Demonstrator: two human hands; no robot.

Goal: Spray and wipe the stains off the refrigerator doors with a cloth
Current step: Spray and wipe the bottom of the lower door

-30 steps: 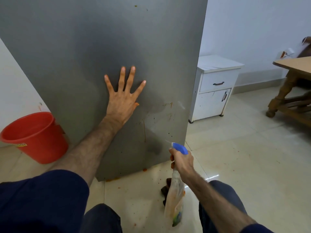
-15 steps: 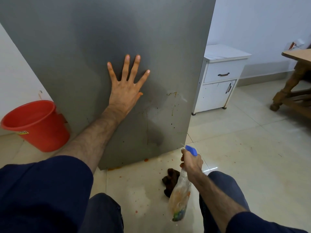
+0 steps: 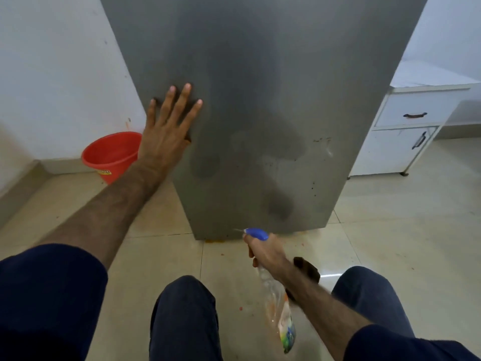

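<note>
Fingers (image 3: 182,105) spreading flat on the refrigerator door (image 3: 260,100), now nearer its left edge; right hand (image 3: 265,252) still gripping the spray bottle (image 3: 278,306), lowered near the floor. Stains (image 3: 321,140) remaining; cloth (image 3: 308,270) lying below, suggesting wiping next.

Fridge door (image 3: 260,74) runs off the top edge, no handle or upper part in view. Spray bottle (image 3: 279,308) is motion-blurred, label unreadable; its neck is hidden inside the right hand (image 3: 265,252). Dark cloth (image 3: 308,270) mostly covered by the right forearm, shape unclear. Red bucket (image 3: 112,155) partly behind the left hand (image 3: 164,136), its sticker too small to read. White cabinet (image 3: 406,131) cut by the right edge.
</note>
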